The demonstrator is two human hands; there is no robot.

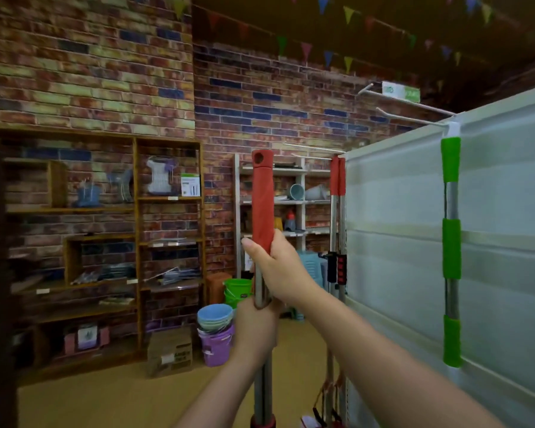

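A mop pole (262, 199) with a red grip sleeve and a bare metal shaft stands upright in the middle of the head view. My right hand (275, 267) grips it at the bottom of the red sleeve, thumb up along the sleeve. Just below, my left hand (255, 327) is wrapped round the metal shaft. A hanging hole shows at the pole's red top end. The pole's lower end runs out of the frame.
To the right is a white display panel (491, 242) with hooks; a green-sleeved pole (451, 251) hangs on it, and red-topped poles (338, 177) hang at its left edge. Wooden shelves (136, 242), stacked buckets (216, 332) and a cardboard box (170, 350) line the brick wall.
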